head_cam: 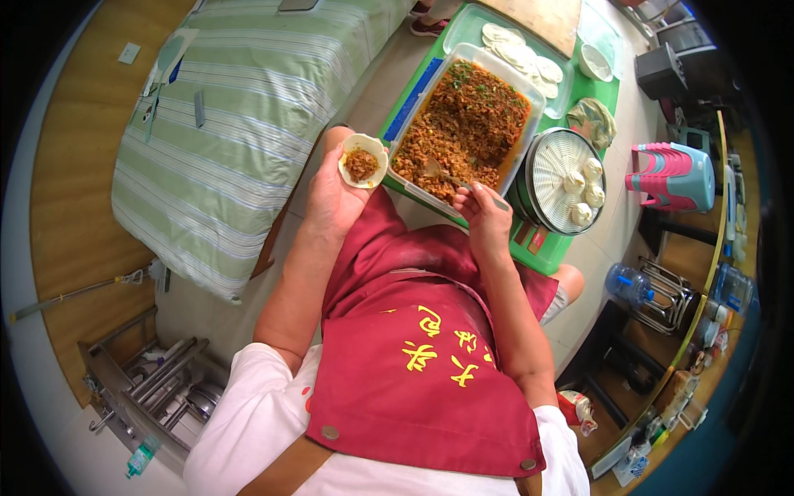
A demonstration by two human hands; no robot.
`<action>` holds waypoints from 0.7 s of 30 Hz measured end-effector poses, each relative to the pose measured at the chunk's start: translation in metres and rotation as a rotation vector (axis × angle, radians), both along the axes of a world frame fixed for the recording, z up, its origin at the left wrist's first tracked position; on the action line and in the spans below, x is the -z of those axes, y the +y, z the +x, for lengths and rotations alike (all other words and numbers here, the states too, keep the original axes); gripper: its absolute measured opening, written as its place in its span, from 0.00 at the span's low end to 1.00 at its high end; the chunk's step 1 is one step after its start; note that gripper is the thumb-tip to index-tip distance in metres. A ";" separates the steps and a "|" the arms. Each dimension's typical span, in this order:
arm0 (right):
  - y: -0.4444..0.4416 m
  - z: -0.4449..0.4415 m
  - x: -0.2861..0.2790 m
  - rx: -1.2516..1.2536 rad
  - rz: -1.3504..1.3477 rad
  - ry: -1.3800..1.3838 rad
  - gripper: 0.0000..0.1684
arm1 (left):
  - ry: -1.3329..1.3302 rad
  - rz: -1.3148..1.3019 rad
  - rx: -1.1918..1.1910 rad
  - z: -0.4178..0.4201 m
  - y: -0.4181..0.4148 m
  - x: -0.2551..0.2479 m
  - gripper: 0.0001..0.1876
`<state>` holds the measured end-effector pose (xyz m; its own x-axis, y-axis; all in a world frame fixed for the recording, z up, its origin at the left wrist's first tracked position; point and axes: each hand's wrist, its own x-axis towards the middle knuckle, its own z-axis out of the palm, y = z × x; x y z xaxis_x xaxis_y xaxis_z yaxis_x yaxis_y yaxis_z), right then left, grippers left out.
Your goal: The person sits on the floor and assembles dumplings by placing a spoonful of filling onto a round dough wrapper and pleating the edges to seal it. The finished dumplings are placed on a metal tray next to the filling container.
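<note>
My left hand (337, 192) cups a round dough wrapper (378, 152) with a mound of brown minced filling (361, 165) at its centre. In my right hand (486, 217) is a metal spoon (458, 181), its bowl resting on the filling in a clear plastic tub (534, 93). Reddish oil and chopped green herbs show in the tub's far part. Right of the tub, a round steamer with a white woven liner (552, 161) holds several pleated buns (582, 214). Flat dough wrappers (505, 43) lie overlapping on a clear tray (469, 23) behind the tub.
The green table (561, 255) also bears a white bowl (595, 62), a crumpled plastic bag (592, 121) and a wooden board (552, 18). A bed with a striped cover (248, 99) stands left. Stacked stools (673, 177) are at right. Another person's shoe (428, 27) shows beyond the bed.
</note>
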<state>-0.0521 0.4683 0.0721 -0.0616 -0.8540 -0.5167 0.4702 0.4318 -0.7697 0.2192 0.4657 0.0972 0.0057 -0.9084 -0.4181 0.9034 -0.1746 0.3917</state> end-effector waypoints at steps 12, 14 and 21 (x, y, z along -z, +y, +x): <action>0.018 -0.042 -0.044 0.066 -0.164 -0.178 0.15 | 0.080 0.105 0.081 -0.038 -0.006 0.028 0.18; 0.022 -0.040 -0.053 0.051 -0.183 -0.173 0.15 | 0.067 0.116 0.105 -0.057 -0.009 0.018 0.19; 0.037 -0.021 -0.082 -0.213 -0.580 0.483 0.11 | 0.055 0.020 0.240 -0.090 -0.020 0.002 0.24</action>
<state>-0.0727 0.5051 0.1537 0.0291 -0.9979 0.0579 -0.0215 -0.0585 -0.9981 0.1292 0.4457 0.0948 -0.2323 -0.8724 -0.4301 0.8548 -0.3941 0.3376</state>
